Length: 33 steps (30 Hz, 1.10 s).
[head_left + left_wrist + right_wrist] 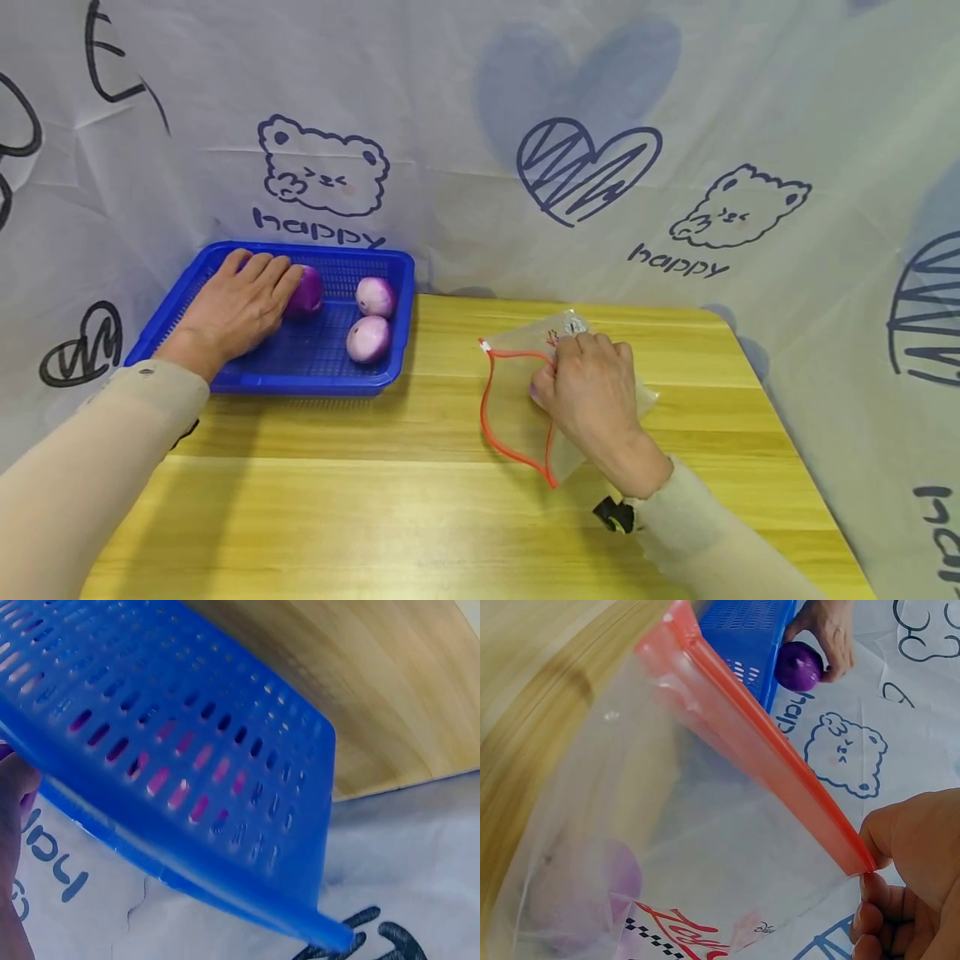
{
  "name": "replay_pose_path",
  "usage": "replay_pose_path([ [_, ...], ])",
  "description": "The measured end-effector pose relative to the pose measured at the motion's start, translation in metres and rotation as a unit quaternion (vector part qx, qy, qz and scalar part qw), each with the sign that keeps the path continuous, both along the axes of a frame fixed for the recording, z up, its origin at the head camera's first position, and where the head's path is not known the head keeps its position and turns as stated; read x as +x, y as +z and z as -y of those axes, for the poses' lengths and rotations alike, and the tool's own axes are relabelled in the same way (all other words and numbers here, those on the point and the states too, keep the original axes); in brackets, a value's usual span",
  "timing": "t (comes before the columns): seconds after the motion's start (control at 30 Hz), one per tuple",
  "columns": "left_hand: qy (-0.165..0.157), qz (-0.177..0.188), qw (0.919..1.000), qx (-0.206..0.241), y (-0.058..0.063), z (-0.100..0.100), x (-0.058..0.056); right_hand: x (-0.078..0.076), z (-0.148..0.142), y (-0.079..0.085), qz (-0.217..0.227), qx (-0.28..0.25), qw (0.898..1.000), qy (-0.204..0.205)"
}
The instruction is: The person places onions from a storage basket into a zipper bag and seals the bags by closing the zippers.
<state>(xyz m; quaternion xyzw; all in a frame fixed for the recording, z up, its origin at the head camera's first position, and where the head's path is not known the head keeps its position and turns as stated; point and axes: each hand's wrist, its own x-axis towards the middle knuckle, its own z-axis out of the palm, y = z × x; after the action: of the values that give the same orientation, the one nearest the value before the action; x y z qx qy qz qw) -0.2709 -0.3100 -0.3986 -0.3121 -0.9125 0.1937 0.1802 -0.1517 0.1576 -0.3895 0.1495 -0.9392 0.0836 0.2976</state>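
In the head view, my left hand (251,302) reaches over the left part of a blue basket (300,385) and grips a purple onion (306,293). The right wrist view shows that onion (799,666) between thumb and fingers. Two paler onions, one behind (375,297) and one in front (368,339), sit at the basket's right side. On the right, my right hand (596,392) pinches the rim of a clear zip bag (517,400), whose red-edged mouth gapes toward the left. A purple onion (622,877) shows blurrily through the bag in the right wrist view.
Both the basket and the bag are on a wooden table (360,508). A pale printed cloth (450,167) hangs behind it and along both sides, close to the basket's back edge. Pink shows through the basket's slotted wall (187,772) in the left wrist view.
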Motion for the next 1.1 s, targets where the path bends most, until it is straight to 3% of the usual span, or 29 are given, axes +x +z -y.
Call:
replay_pose_path([
  [0.27, -0.015, -0.016, 0.9996, 0.018, 0.010, 0.002, 0.006, 0.001, 0.001, 0.004, 0.012, 0.005, 1.000, -0.003],
  [0.57, -0.011, -0.063, 0.9904, 0.122, 0.025, -0.008, 0.014, -0.006, -0.001, 0.021, -0.011, 0.014, 1.000, 0.004],
  [0.8, -0.087, -0.108, 0.9743, 0.177, 0.036, -0.033, 0.023, -0.013, -0.009, 0.038, 0.010, 0.004, 1.000, -0.027],
  [1.03, -0.145, -0.156, 0.9564, 0.200, 0.033, -0.054, 0.036, -0.017, -0.009, 0.039, -0.054, 0.032, 0.998, 0.005],
  [1.1, -0.166, -0.171, 0.9474, 0.214, 0.032, -0.062, 0.040, -0.018, -0.009, 0.038, -0.073, 0.039, 0.996, 0.012],
])
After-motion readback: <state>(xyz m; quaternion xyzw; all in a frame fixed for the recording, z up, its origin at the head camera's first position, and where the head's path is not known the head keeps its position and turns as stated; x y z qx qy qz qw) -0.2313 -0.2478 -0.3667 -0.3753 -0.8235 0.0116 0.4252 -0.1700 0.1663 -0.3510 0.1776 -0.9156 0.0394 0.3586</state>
